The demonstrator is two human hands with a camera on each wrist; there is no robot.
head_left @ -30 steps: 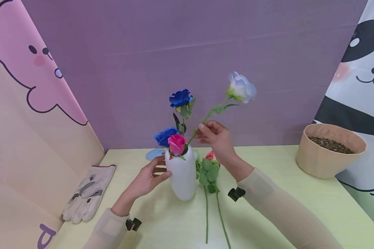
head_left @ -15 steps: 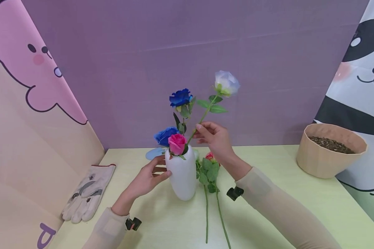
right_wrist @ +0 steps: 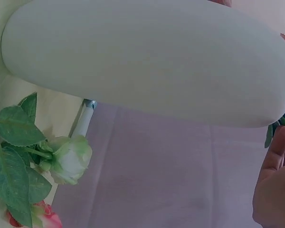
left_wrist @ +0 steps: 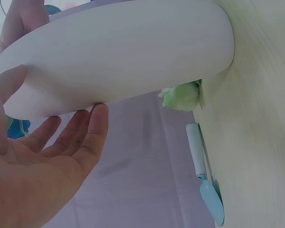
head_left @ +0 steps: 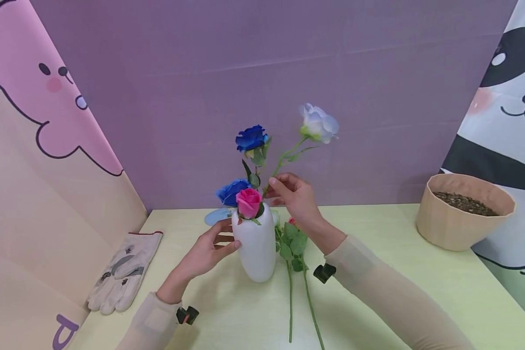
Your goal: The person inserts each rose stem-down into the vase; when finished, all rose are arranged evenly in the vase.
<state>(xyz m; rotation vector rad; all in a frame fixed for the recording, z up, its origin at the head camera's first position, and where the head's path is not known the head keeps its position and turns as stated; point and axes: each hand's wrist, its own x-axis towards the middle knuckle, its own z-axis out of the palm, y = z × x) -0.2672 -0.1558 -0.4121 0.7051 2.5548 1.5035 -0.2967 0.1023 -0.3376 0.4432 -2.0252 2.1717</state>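
Note:
In the head view a white vase [head_left: 257,255] stands upright on the table. My left hand [head_left: 207,250] holds it from the left, thumb in front and fingers behind, as the left wrist view of the vase [left_wrist: 123,57] also shows. Two blue roses [head_left: 251,138] and a pink rose [head_left: 248,202] stand in its mouth. Just above the rim, my right hand [head_left: 298,199] pinches the stem of a white rose [head_left: 319,124] that leans right. The lower end of that stem is hidden behind the fingers and the pink bloom. Leaves [right_wrist: 270,135] show by the right fingertips in the right wrist view.
Right of the vase lie a pale rose [right_wrist: 71,159] and a red-pink rose [right_wrist: 47,216], their long stems [head_left: 308,301] pointing toward me. Behind the vase is a light-blue trowel [left_wrist: 211,199]. Gloves [head_left: 124,272] lie left; a soil-filled pot [head_left: 439,221] stands right.
My right hand has moved left and slightly down toward the vase mouth with the white rose, whose bloom has shifted left and turned. The upper blue rose has shifted slightly left. My left hand stays put.

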